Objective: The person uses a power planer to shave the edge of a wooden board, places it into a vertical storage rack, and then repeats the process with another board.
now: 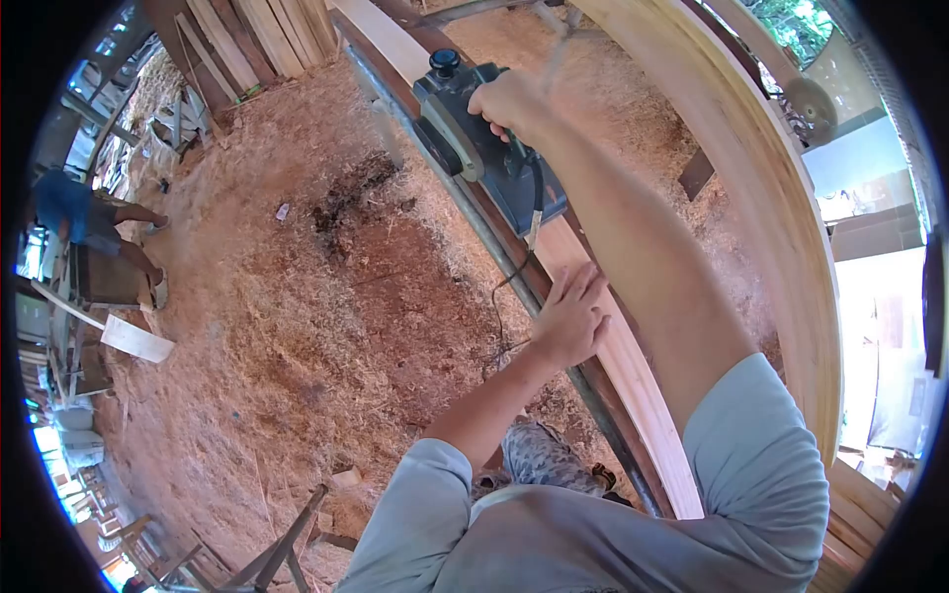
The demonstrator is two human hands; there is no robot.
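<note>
Head view: sawdust-covered floor (pixel 297 296) across left and middle, reddish-brown, with pale shavings heaped thick. Pale wooden board (pixel 633 385) running from near right up toward far centre, lying on a dark metal rail (pixel 494 247). Dark grey electric planer (pixel 484 158) sitting on the board at the far end, black knob at its front, cord (pixel 509 287) trailing down and left off the board. Right hand (pixel 509 99) wrapped tight around the planer's handle, fingers closed on it. Left hand (pixel 570 316) flat on the board just near of the planer, fingers spread and apart, gripping nothing. Curved pale timber (pixel 781 198) arching along the right side, well apart from both hands. Stacked planks (pixel 257 40) leaning far left of centre. Another person (pixel 84 217) in blue at far left, crouched beside scrap wood. Grey sleeves (pixel 751 445) at the near edge.
</note>
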